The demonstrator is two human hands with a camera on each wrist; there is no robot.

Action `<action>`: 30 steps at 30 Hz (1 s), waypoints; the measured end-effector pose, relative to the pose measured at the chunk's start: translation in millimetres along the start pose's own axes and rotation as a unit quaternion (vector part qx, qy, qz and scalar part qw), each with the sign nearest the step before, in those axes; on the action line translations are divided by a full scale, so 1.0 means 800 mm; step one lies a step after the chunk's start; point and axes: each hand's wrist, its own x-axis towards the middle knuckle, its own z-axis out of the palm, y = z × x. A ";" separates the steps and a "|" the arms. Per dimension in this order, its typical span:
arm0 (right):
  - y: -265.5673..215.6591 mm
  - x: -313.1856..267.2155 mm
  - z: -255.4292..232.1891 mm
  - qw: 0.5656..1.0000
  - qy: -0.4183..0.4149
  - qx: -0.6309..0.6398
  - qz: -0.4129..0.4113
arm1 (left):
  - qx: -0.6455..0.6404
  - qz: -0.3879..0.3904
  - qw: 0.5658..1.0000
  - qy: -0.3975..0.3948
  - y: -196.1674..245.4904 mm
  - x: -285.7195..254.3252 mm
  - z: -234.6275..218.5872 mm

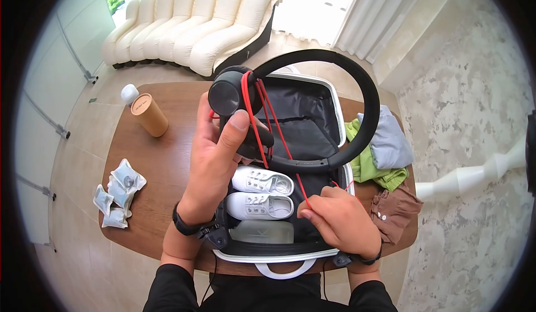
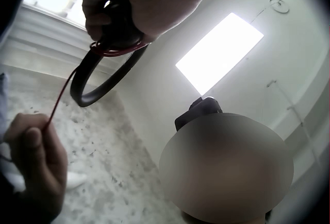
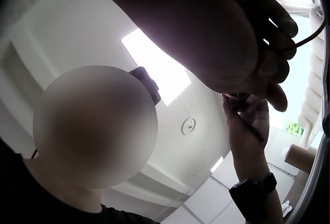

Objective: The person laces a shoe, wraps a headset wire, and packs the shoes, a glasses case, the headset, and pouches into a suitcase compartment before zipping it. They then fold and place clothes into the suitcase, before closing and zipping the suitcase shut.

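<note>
Black over-ear headphones (image 1: 365, 108) are held up over the open suitcase (image 1: 341, 111) by my left hand (image 1: 215, 158), its thumb on the near side of the ear cups. A thin red cable (image 1: 245, 91) loops several times around the ear cups. From there one length runs taut down to my right hand (image 1: 343, 220), which pinches it between thumb and curled fingers. The same cable (image 2: 59, 98) stretches between both hands in the left wrist view. Below, the suitcase holds white sneakers (image 1: 251, 206) and a translucent pouch (image 1: 262, 232).
On the wooden table (image 1: 173, 189), a tan canister (image 1: 149, 115) and a white round-topped item (image 1: 129, 93) stand back left. White packets (image 1: 125, 180) lie at left. Grey-blue (image 1: 391, 139), green (image 1: 360, 150) and brown clothes (image 1: 396, 211) sit right of the suitcase.
</note>
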 end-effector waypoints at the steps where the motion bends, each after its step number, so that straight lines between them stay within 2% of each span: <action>1: -0.003 -0.001 -0.002 1.000 0.003 -0.017 -0.006 | 0.005 0.008 1.000 0.010 0.000 0.000 0.001; 5: -0.011 -0.004 -0.005 1.000 0.006 -0.017 -0.009 | 0.028 0.019 0.998 0.047 0.004 0.000 0.008; 7: -0.009 -0.006 -0.002 1.000 -0.012 -0.023 -0.013 | 0.113 0.023 0.992 0.052 -0.001 -0.001 0.001; 17: -0.013 -0.008 0.005 0.998 -0.058 -0.032 0.000 | 0.133 0.067 0.988 0.039 -0.016 -0.001 0.001; 20: -0.008 -0.013 -0.003 0.998 -0.036 -0.042 0.003 | 0.113 0.063 0.991 0.027 -0.015 0.001 -0.001; 22: -0.006 -0.015 -0.008 0.998 0.037 -0.038 -0.029 | 0.098 0.049 0.994 0.019 -0.013 0.002 0.003; 23: -0.006 -0.016 -0.010 0.998 0.037 -0.038 -0.029 | 0.099 0.049 0.994 0.019 -0.013 0.002 0.003; 25: -0.005 -0.018 -0.013 0.998 0.056 -0.015 -0.022 | 0.123 0.038 0.991 -0.038 -0.017 -0.001 0.001; 27: -0.004 -0.019 -0.014 0.997 0.076 -0.004 -0.013 | 0.151 0.053 0.986 -0.034 -0.018 -0.002 0.005; 30: -0.005 -0.021 -0.018 0.994 0.108 0.012 0.018 | 0.196 0.016 0.978 -0.075 -0.018 -0.004 0.005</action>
